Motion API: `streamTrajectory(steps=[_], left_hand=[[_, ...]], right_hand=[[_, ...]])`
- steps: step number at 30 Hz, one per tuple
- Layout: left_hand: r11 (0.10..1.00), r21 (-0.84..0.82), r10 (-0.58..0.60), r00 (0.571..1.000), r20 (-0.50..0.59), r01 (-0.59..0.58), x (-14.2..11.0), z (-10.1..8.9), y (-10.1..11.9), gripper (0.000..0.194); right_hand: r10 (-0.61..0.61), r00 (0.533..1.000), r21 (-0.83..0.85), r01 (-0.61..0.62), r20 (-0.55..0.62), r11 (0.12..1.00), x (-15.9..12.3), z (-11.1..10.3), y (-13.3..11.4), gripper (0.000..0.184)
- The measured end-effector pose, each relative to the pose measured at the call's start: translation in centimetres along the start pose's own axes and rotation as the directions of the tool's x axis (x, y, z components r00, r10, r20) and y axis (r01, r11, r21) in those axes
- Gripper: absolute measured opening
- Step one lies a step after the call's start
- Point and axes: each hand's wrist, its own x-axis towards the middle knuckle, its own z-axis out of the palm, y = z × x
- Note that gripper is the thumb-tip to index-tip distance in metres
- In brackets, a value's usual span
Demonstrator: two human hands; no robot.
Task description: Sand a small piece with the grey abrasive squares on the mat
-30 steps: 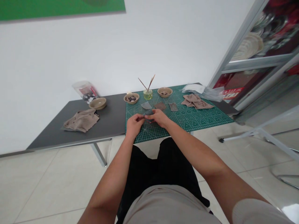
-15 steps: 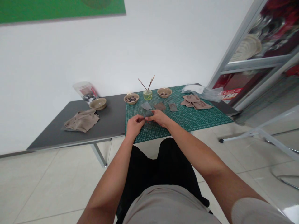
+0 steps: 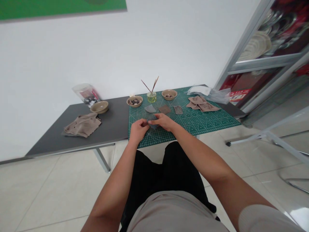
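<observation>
A grey table top (image 3: 101,117) runs along a white wall (image 3: 72,48) above a pale tiled floor (image 3: 48,196), with a green cutting mat (image 3: 207,120) laid over its right half. A metal-framed glass cabinet (image 3: 260,54) stands at the right.

The left hand (image 3: 138,130) and right hand (image 3: 164,121) are together at the mat's near edge, pinching a small dark grey-blue piece (image 3: 153,126) between them, just above the mat; its material is too blurred to tell. Taking the hands as the centre, a glass jar of green liquid holding thin brushes (image 3: 151,97) stands at 12 o'clock, with a round beige bowl of small dark pieces (image 3: 134,101) just beside it towards 11. A brown rectangular swatch (image 3: 164,109) lies at 1 o'clock, and a crumpled taupe cloth (image 3: 202,104) at 2. A second taupe cloth (image 3: 82,125) lies at 9.

Compared with half a second ago, the piece sits lower between the hands, and the right fingers (image 3: 154,118) have closed further over it.
</observation>
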Motion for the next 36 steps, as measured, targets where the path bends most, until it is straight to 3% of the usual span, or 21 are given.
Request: streamTrajectory(steps=[5, 13, 18, 28, 36], left_hand=[[0.993, 0.115, 0.033, 0.999, 0.025, -0.035, -0.14, 0.35, -0.09, 0.009], [0.994, -0.088, -0.062, 0.997, -0.053, 0.058, -0.01, -0.02, -0.23, 0.011], [1.000, -0.025, -0.010, 1.000, 0.022, 0.011, 0.15, 0.14, -0.53, 0.010], [0.992, -0.126, -0.031, 1.000, 0.001, 0.031, -0.03, -0.16, -0.15, 0.015], [1.000, 0.011, 0.028, 0.999, 0.040, -0.029, -0.09, 0.11, -0.27, 0.009]], right_hand=[[-0.022, 0.999, -0.035, 0.020, -0.038, 0.999, -0.03, 0.33, -0.01, 0.041], [-0.023, 0.998, -0.001, 0.023, -0.063, 1.000, -0.01, -0.05, 0.20, 0.044], [-0.059, 0.996, -0.119, 0.051, -0.063, 0.992, -0.03, -0.04, 0.44, 0.040], [-0.006, 1.000, -0.028, 0.006, -0.005, 1.000, -0.22, -0.30, -0.19, 0.044], [-0.037, 0.999, -0.056, 0.038, 0.023, 0.998, -0.13, -0.41, 0.11, 0.046]])
